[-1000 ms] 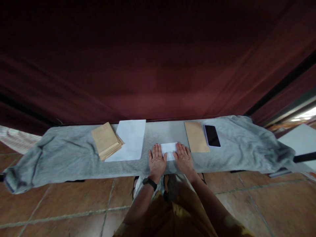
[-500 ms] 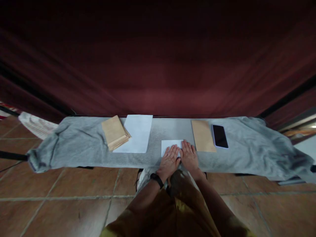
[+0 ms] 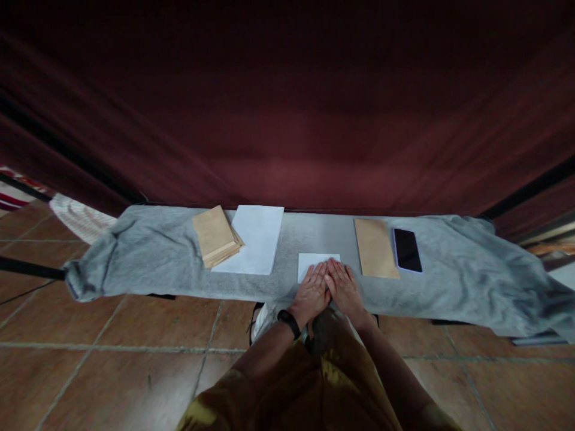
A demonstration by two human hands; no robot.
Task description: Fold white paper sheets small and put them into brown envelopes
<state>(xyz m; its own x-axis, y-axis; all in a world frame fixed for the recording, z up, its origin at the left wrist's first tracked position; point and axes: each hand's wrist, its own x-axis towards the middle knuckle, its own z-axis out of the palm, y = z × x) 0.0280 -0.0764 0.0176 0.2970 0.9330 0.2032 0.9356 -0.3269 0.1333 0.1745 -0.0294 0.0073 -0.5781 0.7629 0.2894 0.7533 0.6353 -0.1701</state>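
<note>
A small white sheet of paper [image 3: 308, 261], perhaps folded, lies near the front edge of the grey cloth. My left hand [image 3: 313, 291] rests flat on it, fingers stretched forward, with a dark band on the wrist. Right beside it, my right hand [image 3: 344, 288] also lies flat, its fingers reaching over the paper's right part and touching the left hand. Both palms face down and hide the paper's lower portion. To the right of my hands is a brown envelope [image 3: 376, 248], lying flat.
A stack of brown envelopes [image 3: 215, 234] overlaps larger white paper sheets [image 3: 258, 239] on the left. A phone [image 3: 408, 250] lies right of the single envelope. Grey cloth [image 3: 148, 257] covers the narrow table, and a dark red curtain [image 3: 287, 161] hangs behind it.
My right hand has slid inward over the white paper and now meets my left hand. The camera view has shifted slightly, and the other items lie as before.
</note>
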